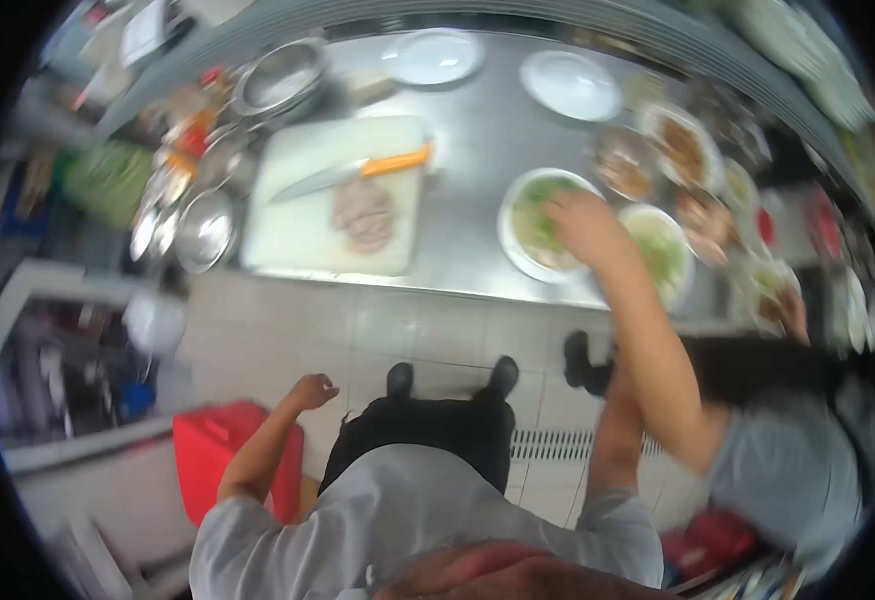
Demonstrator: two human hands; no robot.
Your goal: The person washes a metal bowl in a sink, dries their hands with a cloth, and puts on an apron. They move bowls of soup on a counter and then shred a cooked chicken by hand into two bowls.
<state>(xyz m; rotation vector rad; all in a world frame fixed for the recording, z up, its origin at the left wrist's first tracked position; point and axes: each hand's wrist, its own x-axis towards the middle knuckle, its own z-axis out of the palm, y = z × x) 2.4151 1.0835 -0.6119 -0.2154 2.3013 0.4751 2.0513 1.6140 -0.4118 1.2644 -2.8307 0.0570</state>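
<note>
Grey-shirted torso (427,500) at 6 o'clock, steel worktop (462,140) across 12

Left to right: at least three steel bowls (205,235) cluster toward 9 and 10 o'clock, their contents too blurred to tell. At 8 stands one red container (219,460), its inside not shown; near its upper corner hangs the wearer's left hand (315,392), holding nothing, fingers loosely parted. Between 10 and 11, one white chopping board (287,230) carries one orange-handled knife (350,171) and, just beside it, one heap of pale meat (364,215). Two white plates (570,85) lie at 12 and 1. At 2, one white bowl (506,225) contains greens and paler food; one co-worker's hand (582,225) reaches into it. Hidden behind the co-worker's arm (647,340), the wearer's right hand has a grip that cannot be told. Between 2 and 3, one steel bowl with brown food (612,147), one oval plate of brown food (652,122) and a second white bowl (688,264) of greens complete the row.
</note>
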